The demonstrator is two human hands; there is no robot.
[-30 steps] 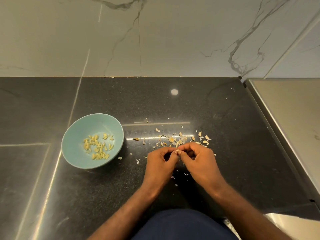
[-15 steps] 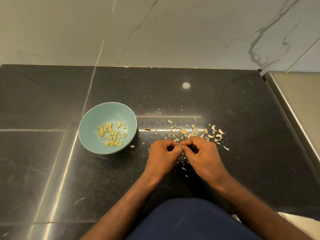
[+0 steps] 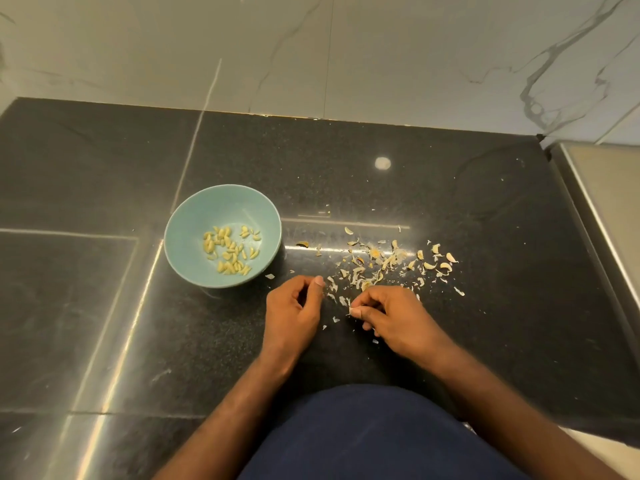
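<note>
The right hand (image 3: 388,317) has its grip closed on a small pale bit of skin (image 3: 354,310). It pinches the skin between thumb and finger, low over the desk (image 3: 485,341). Just left of that grip, the left hand (image 3: 294,310) has its fingers curled in. I cannot tell if anything sits inside them, because the fingers hide it. This looks like the peeling step, and the peeled piece may be in the left hand. Next, I think the right grip needs to let the skin drop. The left hand then needs to go up and left to the blue bowl (image 3: 187,258), which is near it. Yellow peeled pieces (image 3: 230,249) lie in that bowl. Just past the right grip lies a pile of skins (image 3: 377,263). At its far right are some fatter pale bits (image 3: 445,266). They are so small that I cannot tell skins from whole pieces. Both arms are cut off at the bottom edge.
</note>
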